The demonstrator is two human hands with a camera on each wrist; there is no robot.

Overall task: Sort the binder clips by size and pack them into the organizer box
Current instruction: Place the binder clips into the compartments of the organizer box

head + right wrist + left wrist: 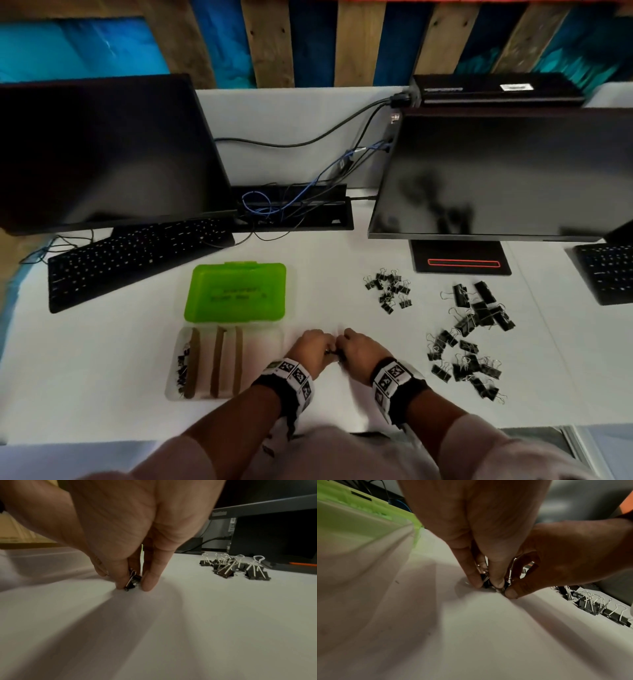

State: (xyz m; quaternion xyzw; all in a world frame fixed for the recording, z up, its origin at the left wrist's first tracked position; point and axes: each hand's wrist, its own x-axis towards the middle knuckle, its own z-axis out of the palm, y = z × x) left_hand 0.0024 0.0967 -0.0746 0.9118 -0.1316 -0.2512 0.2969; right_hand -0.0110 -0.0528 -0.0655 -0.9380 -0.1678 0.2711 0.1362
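Note:
Both hands meet on the white table just right of the organizer box point(263, 346). My left hand point(323, 346) pinches a small bunch of small black binder clips point(485, 580) between its fingertips point(476, 584), down against the table. My right hand point(345, 342) pinches the same bunch from the other side, and one small clip point(132, 581) shows between its fingers point(149, 584). The box is a clear tray with brown dividers and an open green lid point(236, 291). Its leftmost compartment holds several small clips point(181, 370); the other compartments look bare.
Three loose piles lie to the right: small clips point(388, 287), large clips point(479, 308) and medium clips point(462, 366). Two monitors point(496, 178), keyboards point(137, 260) and a cable tray stand behind. The table's front edge runs just below my wrists.

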